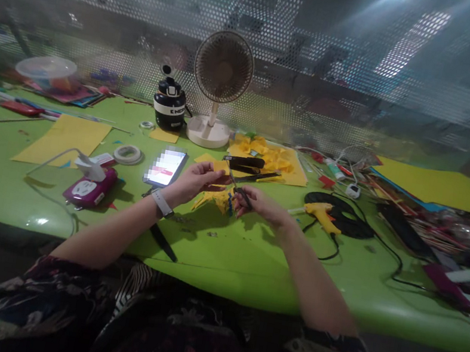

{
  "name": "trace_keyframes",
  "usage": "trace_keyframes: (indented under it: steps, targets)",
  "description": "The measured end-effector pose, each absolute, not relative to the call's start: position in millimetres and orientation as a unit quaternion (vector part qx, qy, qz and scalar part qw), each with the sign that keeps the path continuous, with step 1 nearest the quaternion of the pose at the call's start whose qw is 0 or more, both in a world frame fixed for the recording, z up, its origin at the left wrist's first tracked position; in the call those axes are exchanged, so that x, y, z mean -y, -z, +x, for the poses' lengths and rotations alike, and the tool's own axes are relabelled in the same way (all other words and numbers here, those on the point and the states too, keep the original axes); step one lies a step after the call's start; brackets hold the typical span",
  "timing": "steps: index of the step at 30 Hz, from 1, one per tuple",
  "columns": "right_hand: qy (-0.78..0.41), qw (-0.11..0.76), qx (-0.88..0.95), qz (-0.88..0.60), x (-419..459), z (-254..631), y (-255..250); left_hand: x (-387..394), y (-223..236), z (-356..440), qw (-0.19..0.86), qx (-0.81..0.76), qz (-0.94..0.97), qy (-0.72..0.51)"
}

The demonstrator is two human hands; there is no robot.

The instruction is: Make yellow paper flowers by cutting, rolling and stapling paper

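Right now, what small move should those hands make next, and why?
Probably one careful snip, keeping the left fingertips clear. The left hand pinches a small yellow piece, apparently paper, and the right hand holds scissors with their blades right by it. Whether the blades are open is too small to tell.

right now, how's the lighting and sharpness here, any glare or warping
Head view: dim overall, with a glare spot on the green table at near left; head view: phone screen bright, partly pixelated; head view: soft shadows beneath the left hand and right hand; head view: table's near edge bows, far right clutter looks soft.
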State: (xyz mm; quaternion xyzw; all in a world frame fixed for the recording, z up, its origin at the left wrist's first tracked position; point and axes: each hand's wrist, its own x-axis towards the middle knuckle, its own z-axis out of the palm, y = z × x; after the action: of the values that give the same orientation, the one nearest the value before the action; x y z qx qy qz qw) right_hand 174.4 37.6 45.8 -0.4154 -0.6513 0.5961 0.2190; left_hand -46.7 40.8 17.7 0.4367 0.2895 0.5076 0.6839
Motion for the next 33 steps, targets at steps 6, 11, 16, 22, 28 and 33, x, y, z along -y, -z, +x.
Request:
trace_keyframes:
  steps: [6,11,16,22,28,33]
  targets:
    - [-0.593,0.221,0.659,-0.407,-40.1,175.1,-40.9,-40.3,-18.4,-45.8,0.686,-0.290,0.429,-0.511]
    - [-0.581,0.209,0.670,-0.413,-39.0,175.3,-42.5,-38.9,-19.4,-46.0,0.683,-0.290,0.434,-0.511]
    - [-0.554,0.217,0.683,-0.424,-38.6,175.7,-43.1,-39.4,-18.4,-46.8,0.682,-0.289,0.437,-0.511]
    - [-0.539,0.229,0.674,-0.450,-37.3,171.8,-45.2,-42.5,-15.6,-47.2,0.686,-0.291,0.428,-0.512]
    - [-0.524,0.236,0.670,-0.470,-34.4,168.9,-48.3,-43.6,-13.5,-48.0,0.689,-0.297,0.424,-0.508]
    - [-0.516,0.238,0.664,-0.486,-33.3,167.9,-50.5,-41.2,-16.0,-46.2,0.691,-0.299,0.411,-0.514]
